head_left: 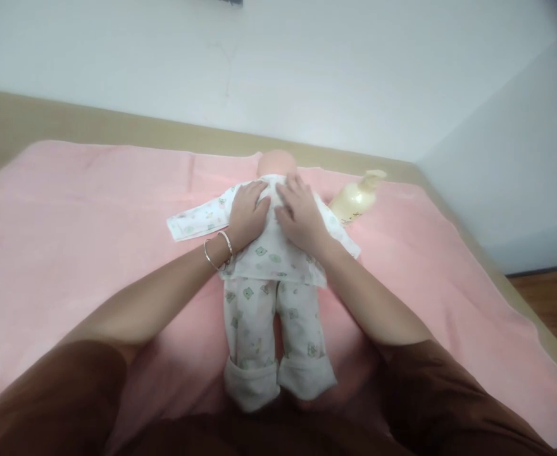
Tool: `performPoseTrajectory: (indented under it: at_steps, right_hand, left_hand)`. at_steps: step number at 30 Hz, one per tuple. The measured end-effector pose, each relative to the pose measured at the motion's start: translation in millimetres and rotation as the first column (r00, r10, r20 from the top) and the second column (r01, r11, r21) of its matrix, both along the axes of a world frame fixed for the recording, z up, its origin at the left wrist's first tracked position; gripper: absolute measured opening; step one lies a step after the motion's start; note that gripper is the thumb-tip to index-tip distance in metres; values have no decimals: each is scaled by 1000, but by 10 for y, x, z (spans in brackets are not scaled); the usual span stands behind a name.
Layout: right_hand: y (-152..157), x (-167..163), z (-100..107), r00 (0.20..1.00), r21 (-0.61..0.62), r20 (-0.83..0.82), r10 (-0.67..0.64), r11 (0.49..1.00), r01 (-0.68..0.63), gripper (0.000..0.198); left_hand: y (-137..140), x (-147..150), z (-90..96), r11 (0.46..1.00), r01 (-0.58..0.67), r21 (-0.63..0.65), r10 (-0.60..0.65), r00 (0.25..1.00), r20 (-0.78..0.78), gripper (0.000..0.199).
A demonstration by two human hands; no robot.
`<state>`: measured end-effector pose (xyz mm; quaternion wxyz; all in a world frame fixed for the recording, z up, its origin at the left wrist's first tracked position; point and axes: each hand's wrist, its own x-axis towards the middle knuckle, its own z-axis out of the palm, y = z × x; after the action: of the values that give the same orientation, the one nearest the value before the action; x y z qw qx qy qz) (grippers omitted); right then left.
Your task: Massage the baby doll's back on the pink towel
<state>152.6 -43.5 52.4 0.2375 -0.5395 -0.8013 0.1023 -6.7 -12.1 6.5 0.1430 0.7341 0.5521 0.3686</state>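
Head view: The doll lies lengthwise on a pink cloth that covers most of a counter, with its head toward the wall. Only the rounded top of the head shows; which way the face points cannot be determined.

Both hands rest on the upper part of the patterned shirt. The left hand and the right hand lie side by side, fingers extended, separated by a narrow gap. Neither is closed around anything. The fabric beneath the palms is concealed. Two bracelets encircle the left wrist.

One shirt sleeve extends flat to the left; the opposite sleeve is partly covered by the right forearm. Whether the doll's arms fill the sleeves cannot be determined. The trousers end in wide turned-up cuffs.

A pump bottle is positioned beside the right-hand shirt sleeve, its lower end partly hidden; its label is illegible. A dark object is cut off by the upper frame edge and cannot be identified.
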Motion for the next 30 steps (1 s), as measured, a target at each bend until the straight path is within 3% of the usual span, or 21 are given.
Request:
performPoseTrajectory:
  at_steps: [3, 10, 16, 19, 23, 25, 30]
  right_hand:
    - [-12, -44, -41, 999, -34, 38, 18, 999, -16, 55]
    - [-36, 23, 17, 998, 69, -45, -33, 997, 36, 58]
    - [134, -26, -180, 998, -65, 67, -2, 998, 6, 60]
    - [118, -12, -98, 998, -67, 62, 12, 998, -8, 60]
    - [73, -2, 11, 994, 2, -93, -61, 998, 62, 66]
    - [80, -33, -32, 986, 35, -133, -96, 994, 102, 66]
    - [113, -122, -216, 990, -48, -66, -126, 991, 123, 63]
  left_hand:
    - [12, -12, -33, 1000, 7, 21, -8, 1000, 12, 51]
    - [-2, -13, -13, 1000, 7, -1, -7, 1000, 16, 52]
    - [41, 21, -89, 999, -12, 40, 8, 996, 89, 49]
    - [49, 34, -118, 998, -13, 64, 5, 993, 121, 48]
    - [40, 44, -119, 998, -9, 68, 0, 990, 140, 48]
    - [38, 49, -122, 998, -11, 68, 2, 990, 143, 49]
    - [56, 68, -161, 996, -10, 91, -3, 990, 138, 51]
